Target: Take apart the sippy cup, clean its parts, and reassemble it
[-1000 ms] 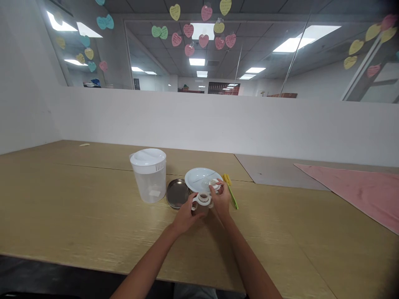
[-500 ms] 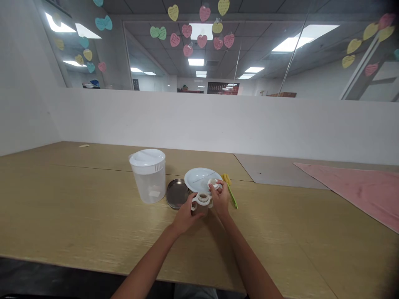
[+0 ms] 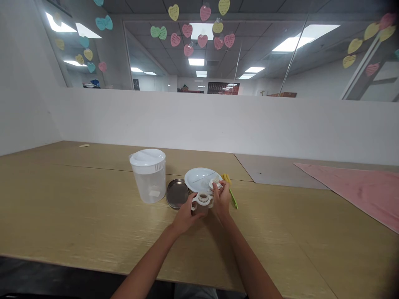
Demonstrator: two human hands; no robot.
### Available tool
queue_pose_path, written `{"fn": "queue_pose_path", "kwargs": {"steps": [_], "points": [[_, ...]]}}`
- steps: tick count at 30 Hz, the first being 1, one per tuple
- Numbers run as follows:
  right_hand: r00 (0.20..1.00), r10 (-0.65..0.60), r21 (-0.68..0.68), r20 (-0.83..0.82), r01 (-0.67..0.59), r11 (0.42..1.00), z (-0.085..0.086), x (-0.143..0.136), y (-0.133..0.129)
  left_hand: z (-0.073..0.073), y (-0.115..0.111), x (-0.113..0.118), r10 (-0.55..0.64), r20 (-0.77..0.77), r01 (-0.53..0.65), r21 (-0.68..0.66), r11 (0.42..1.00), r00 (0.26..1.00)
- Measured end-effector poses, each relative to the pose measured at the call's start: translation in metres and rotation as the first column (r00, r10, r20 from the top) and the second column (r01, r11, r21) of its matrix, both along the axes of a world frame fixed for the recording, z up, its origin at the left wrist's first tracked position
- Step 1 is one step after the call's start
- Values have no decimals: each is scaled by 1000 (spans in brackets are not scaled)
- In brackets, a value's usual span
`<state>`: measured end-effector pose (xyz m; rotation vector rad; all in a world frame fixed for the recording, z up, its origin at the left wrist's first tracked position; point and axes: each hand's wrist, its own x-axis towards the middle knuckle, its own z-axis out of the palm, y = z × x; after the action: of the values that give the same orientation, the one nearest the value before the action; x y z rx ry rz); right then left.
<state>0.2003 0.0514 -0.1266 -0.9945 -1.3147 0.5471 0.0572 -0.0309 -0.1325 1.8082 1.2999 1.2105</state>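
My left hand (image 3: 184, 215) is closed around the side of a baby bottle (image 3: 203, 201) with a white two-handled ring; it stands upright with its neck uncovered. In the fingers of my right hand (image 3: 222, 200) is a small white bottle cap (image 3: 215, 182), tilted, just above and to the right of the bottle. Its underside is too small to make out. Directly behind both hands lies a white oval plate (image 3: 193, 175), partly hidden by the cap and fingers. Close to my left hand is a shallow metal tray (image 3: 176, 194).
A clear plastic pitcher (image 3: 150, 182) with a white lid stands left of the tray. Right of my right hand lies a green and yellow long-handled tool (image 3: 233, 199). A pink cloth (image 3: 364, 187) covers the table's right side. A white wall (image 3: 199, 122) closes off the back.
My right hand has turned the cap and shifted it slightly right, away from the bottle's neck. My left hand and the bottle have stayed in place.
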Motion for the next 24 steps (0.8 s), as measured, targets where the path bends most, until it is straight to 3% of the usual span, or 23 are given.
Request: {"fn": "queue_pose_path", "kwargs": {"steps": [24], "points": [[969, -2, 67, 248, -15, 998, -2, 10, 10, 4, -2, 1, -20, 42, 20, -12, 1000, 999]]}}
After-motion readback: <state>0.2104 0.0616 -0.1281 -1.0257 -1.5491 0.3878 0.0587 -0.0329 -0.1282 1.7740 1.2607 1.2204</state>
